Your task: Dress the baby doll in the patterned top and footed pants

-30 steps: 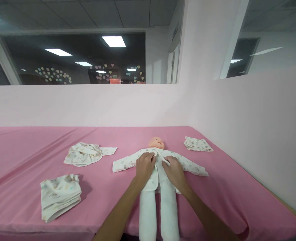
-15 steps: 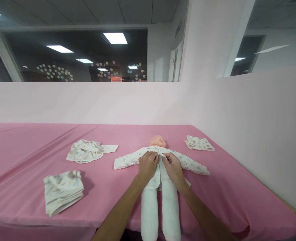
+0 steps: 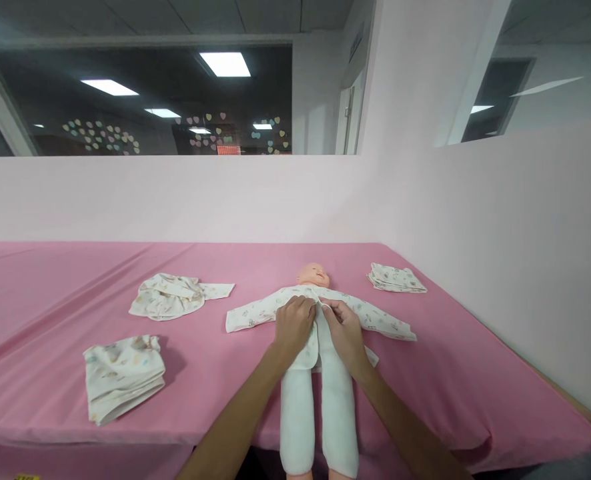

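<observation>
A baby doll (image 3: pixel 313 274) lies on its back, head away from me, its legs in white cloth reaching over the near table edge. It wears a white printed top (image 3: pixel 383 321) with both sleeves spread out, the front partly open. My left hand (image 3: pixel 295 325) is closed on the top's front edge at the chest. Beside it, my right hand (image 3: pixel 344 331) pinches a thin white strip, seemingly a tie of the top, near the collar. The fingertips of both hands nearly meet.
Pink cloth (image 3: pixel 215 393) covers the table. At the left lie a folded printed garment (image 3: pixel 124 377) and, farther back, a loosely laid one (image 3: pixel 168 298). Another folded garment (image 3: pixel 396 278) sits at the back right, by the pale wall (image 3: pixel 515 253).
The whole view has shifted slightly, so the table sits a little higher in the picture. Both hands stay at the doll's chest, with only small finger movement.
</observation>
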`<state>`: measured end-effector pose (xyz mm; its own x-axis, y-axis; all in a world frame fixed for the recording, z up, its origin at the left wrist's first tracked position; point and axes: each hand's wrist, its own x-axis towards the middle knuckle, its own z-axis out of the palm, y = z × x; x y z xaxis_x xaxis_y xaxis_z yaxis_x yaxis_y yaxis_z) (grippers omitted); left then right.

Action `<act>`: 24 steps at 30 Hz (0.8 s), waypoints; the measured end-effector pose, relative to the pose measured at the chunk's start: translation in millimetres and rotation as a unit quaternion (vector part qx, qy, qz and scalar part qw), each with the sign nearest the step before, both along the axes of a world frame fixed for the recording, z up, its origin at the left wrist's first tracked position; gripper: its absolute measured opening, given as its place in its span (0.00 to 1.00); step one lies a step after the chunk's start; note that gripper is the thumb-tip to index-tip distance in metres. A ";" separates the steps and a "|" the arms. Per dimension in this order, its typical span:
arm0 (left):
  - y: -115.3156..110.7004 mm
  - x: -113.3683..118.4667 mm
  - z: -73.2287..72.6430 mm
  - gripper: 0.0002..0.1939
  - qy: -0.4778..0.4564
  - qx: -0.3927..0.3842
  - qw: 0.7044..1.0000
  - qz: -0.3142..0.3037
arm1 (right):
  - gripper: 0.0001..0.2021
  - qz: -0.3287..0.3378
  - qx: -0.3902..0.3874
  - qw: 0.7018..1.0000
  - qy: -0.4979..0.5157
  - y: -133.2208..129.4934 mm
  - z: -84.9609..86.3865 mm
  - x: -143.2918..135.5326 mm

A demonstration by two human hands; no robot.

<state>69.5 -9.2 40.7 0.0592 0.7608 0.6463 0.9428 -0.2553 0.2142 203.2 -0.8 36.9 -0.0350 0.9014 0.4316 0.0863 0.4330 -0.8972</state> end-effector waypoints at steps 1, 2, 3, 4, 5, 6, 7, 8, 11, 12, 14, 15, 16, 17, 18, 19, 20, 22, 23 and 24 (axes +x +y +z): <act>-0.5 0.3 0.7 0.13 0.003 -0.003 1.000 0.000 | 0.12 -0.004 0.002 1.000 0.004 -0.4 0.2 0.2; -1.0 0.6 1.2 0.13 0.006 -0.006 1.000 0.001 | 0.11 -0.008 0.003 1.000 0.007 -0.9 0.3 0.4; -1.3 0.8 1.6 0.13 0.007 -0.009 1.000 0.001 | 0.12 -0.007 0.004 1.000 0.008 -1.4 0.4 0.6; -1.5 1.0 1.7 0.12 0.008 -0.012 1.000 0.004 | 0.12 -0.004 0.005 1.000 0.007 -2.2 0.5 0.7; -1.6 1.2 1.6 0.12 0.008 -0.014 1.000 0.008 | 0.12 0.003 0.005 1.000 0.004 -3.1 0.6 0.7; -1.6 1.2 1.3 0.12 0.007 -0.014 1.000 0.012 | 0.12 0.010 0.005 1.000 0.001 -4.3 0.7 0.4; -1.5 1.1 0.8 0.11 0.007 -0.014 1.000 0.016 | 0.12 0.016 0.005 1.000 -0.003 -5.8 1.0 -0.1; -1.4 1.0 0.3 0.11 0.008 -0.013 1.000 0.019 | 0.12 0.016 0.005 1.000 -0.008 -7.6 1.5 -0.9; -0.8 0.5 -1.3 0.09 0.012 -0.012 1.000 0.023 | 0.11 -0.009 0.008 0.999 -0.031 -13.2 3.6 -4.7; -0.6 0.4 -1.6 0.09 0.012 -0.015 1.000 0.022 | 0.11 -0.020 0.011 0.999 -0.042 -14.8 4.4 -6.2; -0.2 0.2 -1.7 0.08 0.007 -0.022 1.000 0.015 | 0.11 -0.034 0.016 0.997 -0.062 -17.2 5.5 -8.5; -0.2 0.1 -1.2 0.08 0.000 -0.027 1.000 0.010 | 0.11 -0.037 0.020 0.997 -0.070 -17.9 5.8 -9.2; -0.2 -0.2 -0.4 0.08 -0.013 -0.034 0.999 0.003 | 0.11 -0.038 0.025 0.996 -0.077 -18.2 5.8 -9.5; -0.3 -0.7 0.9 0.08 -0.031 -0.043 0.999 -0.008 | 0.11 -0.039 0.031 0.995 -0.084 -18.3 5.5 -9.4; -0.4 -1.4 2.6 0.09 -0.056 -0.056 0.997 -0.024 | 0.12 -0.040 0.038 0.994 -0.092 -18.1 5.0 -9.0; -0.6 -2.5 4.7 0.10 -0.089 -0.074 0.992 -0.045 | 0.12 -0.043 0.046 0.993 -0.102 -17.9 4.3 -8.4; -0.7 -3.8 7.0 0.10 -0.128 -0.097 0.984 -0.070 | 0.13 -0.047 0.056 0.991 -0.116 -17.5 3.4 -7.8; -0.5 -7.2 11.5 0.12 -0.219 -0.150 0.955 -0.130 | 0.13 -0.056 0.080 0.984 -0.152 -17.0 1.6 -6.7; -0.1 -8.8 13.3 0.13 -0.265 -0.175 0.935 -0.157 | 0.13 -0.058 0.094 0.979 -0.171 -16.9 0.7 -6.4; 0.5 -10.3 14.7 0.13 -0.304 -0.193 0.916 -0.177 | 0.13 -0.059 0.108 0.974 -0.189 -16.8 -0.2 -6.2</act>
<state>59.2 -8.7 55.3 0.0649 0.9426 0.3276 0.4913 -0.3159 0.8117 197.0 -17.6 36.8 -0.1303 0.7986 0.5876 0.4530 0.5751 -0.6812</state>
